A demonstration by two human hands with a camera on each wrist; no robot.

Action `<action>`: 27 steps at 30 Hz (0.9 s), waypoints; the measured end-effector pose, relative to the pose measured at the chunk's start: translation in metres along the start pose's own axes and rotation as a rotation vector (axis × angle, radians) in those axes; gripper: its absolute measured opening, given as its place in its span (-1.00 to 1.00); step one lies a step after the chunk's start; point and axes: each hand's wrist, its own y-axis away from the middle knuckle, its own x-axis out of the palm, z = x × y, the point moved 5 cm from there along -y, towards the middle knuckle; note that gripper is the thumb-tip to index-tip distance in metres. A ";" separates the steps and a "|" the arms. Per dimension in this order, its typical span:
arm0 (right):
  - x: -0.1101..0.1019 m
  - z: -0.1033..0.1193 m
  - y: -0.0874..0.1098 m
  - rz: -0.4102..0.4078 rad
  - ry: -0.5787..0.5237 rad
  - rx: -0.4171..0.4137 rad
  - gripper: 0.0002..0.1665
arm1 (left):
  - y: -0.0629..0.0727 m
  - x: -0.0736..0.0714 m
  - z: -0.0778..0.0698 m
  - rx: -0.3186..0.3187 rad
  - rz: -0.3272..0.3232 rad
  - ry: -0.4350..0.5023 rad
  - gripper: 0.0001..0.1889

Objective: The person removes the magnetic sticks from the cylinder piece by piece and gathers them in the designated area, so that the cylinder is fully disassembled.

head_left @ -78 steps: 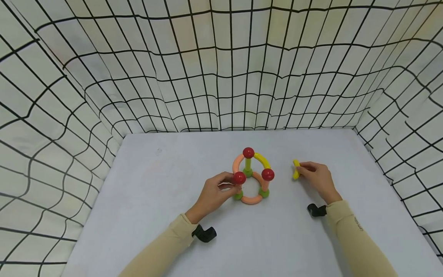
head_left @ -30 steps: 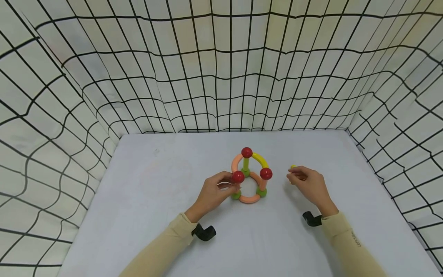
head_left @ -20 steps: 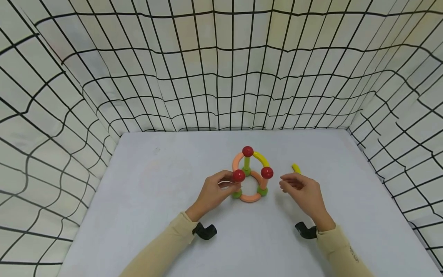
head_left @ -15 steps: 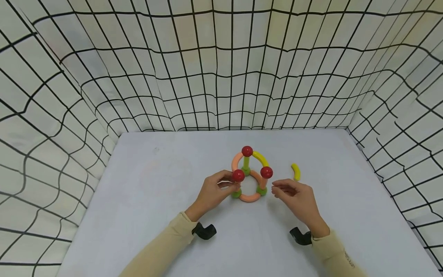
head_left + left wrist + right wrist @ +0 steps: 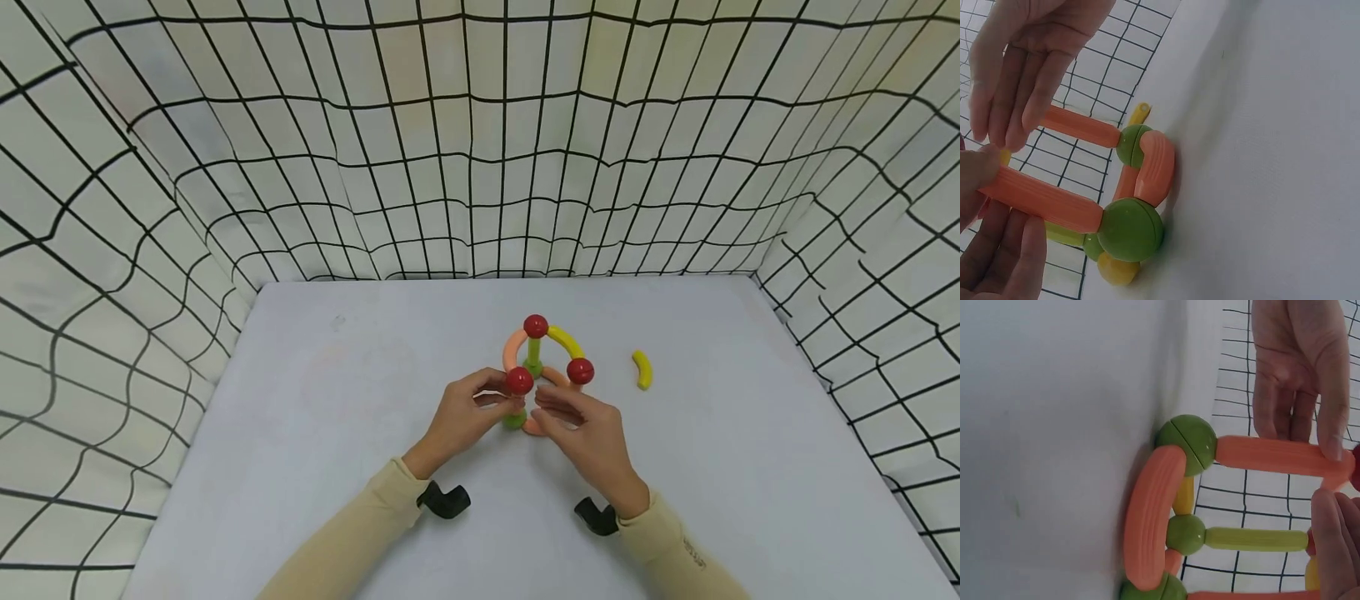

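Observation:
A ball-and-rod toy frame (image 5: 514, 348) stands on the white table, with red balls (image 5: 535, 326) on top and green balls (image 5: 1132, 229) at its base. Straight posts and curved rods in orange, yellow and green join them. My left hand (image 5: 460, 421) pinches the near-left orange post (image 5: 1047, 200) just below its red ball (image 5: 519, 381). Close to that post, my right hand (image 5: 588, 437) has its fingers relaxed and holds nothing; it hides the frame's near-right part in the head view. A loose yellow curved rod (image 5: 642, 370) lies to the right.
Black netting (image 5: 487, 133) over white walls closes in the back and both sides of the table (image 5: 360, 350). A black mount sticks out at each wrist, the left mount (image 5: 444, 501) and the right mount (image 5: 596, 517), near the tabletop.
The right hand has let go of the yellow curved rod, leaving it on the table, and has moved left to the frame. The left hand keeps its hold on the post.

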 end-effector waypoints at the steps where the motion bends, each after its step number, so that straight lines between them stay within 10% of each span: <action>1: 0.002 0.000 -0.001 -0.004 -0.005 -0.001 -0.56 | 0.000 0.000 0.000 0.001 0.003 0.008 -0.71; 27: 0.025 -0.008 -0.013 -0.037 0.079 -0.090 -0.61 | -0.001 -0.021 0.006 -0.105 -0.026 -0.014 -0.68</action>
